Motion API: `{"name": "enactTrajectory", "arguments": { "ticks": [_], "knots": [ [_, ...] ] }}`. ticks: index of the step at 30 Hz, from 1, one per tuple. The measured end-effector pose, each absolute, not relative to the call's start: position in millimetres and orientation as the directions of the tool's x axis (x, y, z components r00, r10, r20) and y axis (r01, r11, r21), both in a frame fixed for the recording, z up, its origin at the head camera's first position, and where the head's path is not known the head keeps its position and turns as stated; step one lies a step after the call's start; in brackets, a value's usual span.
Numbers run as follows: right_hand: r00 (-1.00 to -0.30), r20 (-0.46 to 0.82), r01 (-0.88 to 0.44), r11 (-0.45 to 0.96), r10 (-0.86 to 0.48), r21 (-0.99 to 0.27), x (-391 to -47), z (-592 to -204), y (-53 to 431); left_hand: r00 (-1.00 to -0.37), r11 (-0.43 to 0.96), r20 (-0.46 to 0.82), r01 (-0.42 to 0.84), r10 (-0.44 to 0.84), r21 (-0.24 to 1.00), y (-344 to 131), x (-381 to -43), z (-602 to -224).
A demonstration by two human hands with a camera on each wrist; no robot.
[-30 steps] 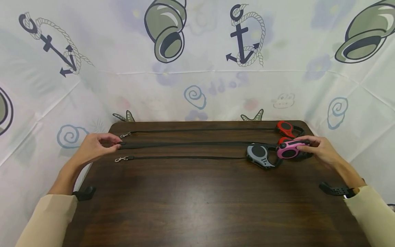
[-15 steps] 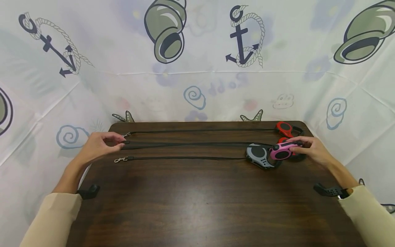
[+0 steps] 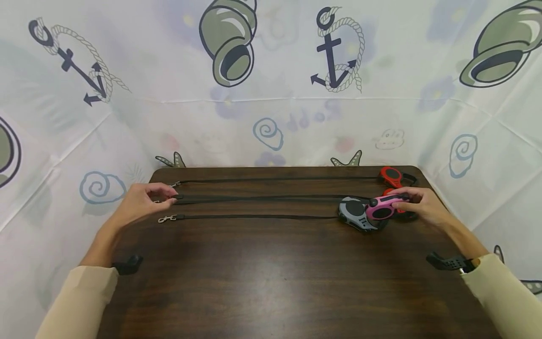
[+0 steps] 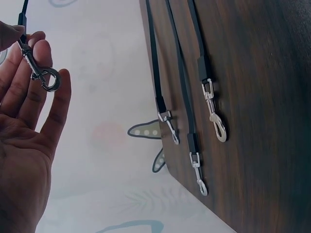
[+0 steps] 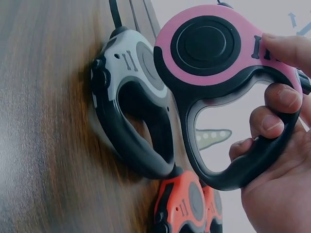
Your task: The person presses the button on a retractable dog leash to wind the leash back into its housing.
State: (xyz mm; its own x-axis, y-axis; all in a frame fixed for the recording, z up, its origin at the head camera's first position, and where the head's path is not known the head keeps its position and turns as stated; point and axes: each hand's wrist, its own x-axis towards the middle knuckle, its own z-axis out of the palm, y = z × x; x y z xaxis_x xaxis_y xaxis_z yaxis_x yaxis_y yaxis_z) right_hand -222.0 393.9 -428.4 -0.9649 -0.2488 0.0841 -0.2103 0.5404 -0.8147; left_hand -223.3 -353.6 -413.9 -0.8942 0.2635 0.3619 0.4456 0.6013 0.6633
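Observation:
My right hand [image 3: 425, 207] grips the handle of a pink and black retractable dog leash [image 5: 170, 60], its fingers curled through the loop. At the other end, my left hand [image 3: 141, 202] pinches the strap end [image 4: 22, 22] of a leash between thumb and fingers; its metal snap hook [image 4: 29, 57] hangs over the other fingers. In the head view, the pink leash is above the table and overlaps a grey retractable leash [image 3: 352, 214]. Behind lie a red retractable leash [image 3: 390, 175] and a second red one [image 5: 177, 201], partly hidden by my right hand in the head view.
Black straps run leftward across the dark wooden table [image 3: 271, 278], ending in metal snap hooks [image 4: 217, 127] near its left side. A printed white cloth [image 3: 292, 132] encloses the back and sides.
My right hand has carried the pink leash leftward, nearer to the grey one. My left hand has shifted slightly to the right, still pinching the strap end.

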Motion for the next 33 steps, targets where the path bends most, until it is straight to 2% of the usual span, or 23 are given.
{"name": "enactTrajectory", "arguments": {
  "ticks": [7, 18, 33],
  "knots": [
    [-0.953, 0.122, -0.260, 0.537, -0.279, -0.803, -222.7, -430.2, 388.1, -0.899, 0.593, 0.351, 0.436, 0.260, 0.677, -347.1, -223.2, -415.2],
    [-0.945, 0.113, -0.254, 0.475, -0.306, -0.842, -223.5, -430.5, 373.6, -0.898, 0.581, 0.355, 0.439, 0.260, 0.686, -336.8, -224.7, -415.6],
    [-0.923, 0.082, -0.228, 0.361, -0.377, -0.904, -227.3, -432.2, 357.3, -0.845, 0.611, 0.418, 0.531, 0.332, 0.588, -322.4, -227.9, -418.6]
  ]
}}
